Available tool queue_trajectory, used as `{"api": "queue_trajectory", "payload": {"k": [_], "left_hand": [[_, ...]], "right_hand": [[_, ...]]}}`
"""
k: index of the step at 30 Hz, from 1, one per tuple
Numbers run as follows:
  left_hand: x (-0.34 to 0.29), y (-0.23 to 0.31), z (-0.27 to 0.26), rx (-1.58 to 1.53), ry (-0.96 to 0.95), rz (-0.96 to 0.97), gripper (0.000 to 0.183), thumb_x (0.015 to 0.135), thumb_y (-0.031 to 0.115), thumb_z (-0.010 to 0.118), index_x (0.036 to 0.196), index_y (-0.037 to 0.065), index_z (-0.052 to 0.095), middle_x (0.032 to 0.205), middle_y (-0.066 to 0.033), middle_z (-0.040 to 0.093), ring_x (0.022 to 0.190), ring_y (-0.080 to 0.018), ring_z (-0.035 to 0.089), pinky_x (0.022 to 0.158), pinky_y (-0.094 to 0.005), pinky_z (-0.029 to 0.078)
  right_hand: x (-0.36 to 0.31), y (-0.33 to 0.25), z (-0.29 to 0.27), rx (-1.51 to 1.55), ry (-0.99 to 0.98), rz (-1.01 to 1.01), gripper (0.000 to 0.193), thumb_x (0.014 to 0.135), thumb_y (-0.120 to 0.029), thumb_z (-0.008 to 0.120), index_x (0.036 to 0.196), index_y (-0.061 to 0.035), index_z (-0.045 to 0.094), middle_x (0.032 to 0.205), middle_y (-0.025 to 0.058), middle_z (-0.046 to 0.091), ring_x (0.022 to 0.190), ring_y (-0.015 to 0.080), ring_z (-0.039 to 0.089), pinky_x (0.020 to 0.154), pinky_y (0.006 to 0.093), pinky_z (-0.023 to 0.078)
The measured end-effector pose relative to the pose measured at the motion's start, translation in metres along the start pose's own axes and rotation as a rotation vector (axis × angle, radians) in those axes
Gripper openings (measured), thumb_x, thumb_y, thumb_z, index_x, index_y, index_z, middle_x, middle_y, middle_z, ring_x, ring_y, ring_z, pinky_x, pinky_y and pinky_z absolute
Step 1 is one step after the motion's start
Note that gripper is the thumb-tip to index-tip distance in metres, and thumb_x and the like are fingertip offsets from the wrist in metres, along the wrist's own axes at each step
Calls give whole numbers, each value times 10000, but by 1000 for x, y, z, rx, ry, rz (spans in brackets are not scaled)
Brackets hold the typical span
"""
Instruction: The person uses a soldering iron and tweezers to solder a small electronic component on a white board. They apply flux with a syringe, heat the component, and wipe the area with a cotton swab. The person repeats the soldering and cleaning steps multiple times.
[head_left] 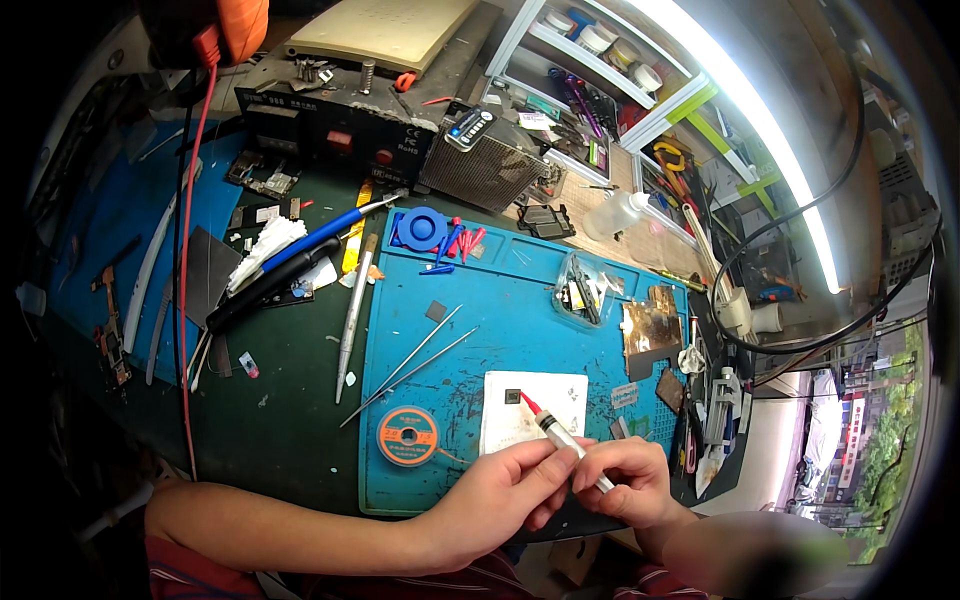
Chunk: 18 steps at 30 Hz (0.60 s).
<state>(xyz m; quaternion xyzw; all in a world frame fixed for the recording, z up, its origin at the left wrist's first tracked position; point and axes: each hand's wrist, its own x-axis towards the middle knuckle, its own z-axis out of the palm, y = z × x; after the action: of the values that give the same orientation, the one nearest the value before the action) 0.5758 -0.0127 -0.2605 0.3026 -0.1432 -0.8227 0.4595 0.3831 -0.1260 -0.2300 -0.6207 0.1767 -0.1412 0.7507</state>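
Observation:
A syringe (560, 434) with a red tip slants up and to the left between my hands. The fingers of my left hand (525, 482) are closed round its barrel. My right hand (632, 482) grips its near end, fingers curled. The red tip points at a small dark square chip (512, 397), touching or just beside it; I cannot tell which. Under the chip lies a square white pad (560, 395) on the blue work mat (500, 330). Left of my hands sits an orange-labelled spool of wire (408, 437), and above it a pair of tweezers (405, 372).
A clear box of small parts (580, 290) and a copper-coloured plate (650, 330) lie on the mat's right. At the back stands a black bench unit (340, 140) with red buttons. A red cable (184, 300) runs down the left, near pens and a blue-handled tool (320, 232).

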Motion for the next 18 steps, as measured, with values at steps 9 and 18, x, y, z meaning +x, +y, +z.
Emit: {"api": "queue_trajectory", "payload": {"k": [9, 18], "left_hand": [[-1, -4, 0, 21, 20, 48, 355, 1148, 325, 471, 1216, 24, 646, 872, 12, 570, 743, -64, 516, 675, -221, 445], [-6, -5, 2, 25, 33, 67, 313, 1134, 302, 516, 1146, 29, 669, 821, 30, 579, 704, -46, 520, 637, -213, 440]], "right_hand": [[-1, 2, -2, -15, -9, -12, 355, 984, -242, 771, 1128, 74, 699, 972, 127, 713, 706, 113, 588, 622, 258, 449], [-1, 3, -1, 36, -43, -24, 386, 996, -267, 758, 1151, 80, 694, 918, 107, 700, 681, 111, 574, 596, 266, 442]]}}
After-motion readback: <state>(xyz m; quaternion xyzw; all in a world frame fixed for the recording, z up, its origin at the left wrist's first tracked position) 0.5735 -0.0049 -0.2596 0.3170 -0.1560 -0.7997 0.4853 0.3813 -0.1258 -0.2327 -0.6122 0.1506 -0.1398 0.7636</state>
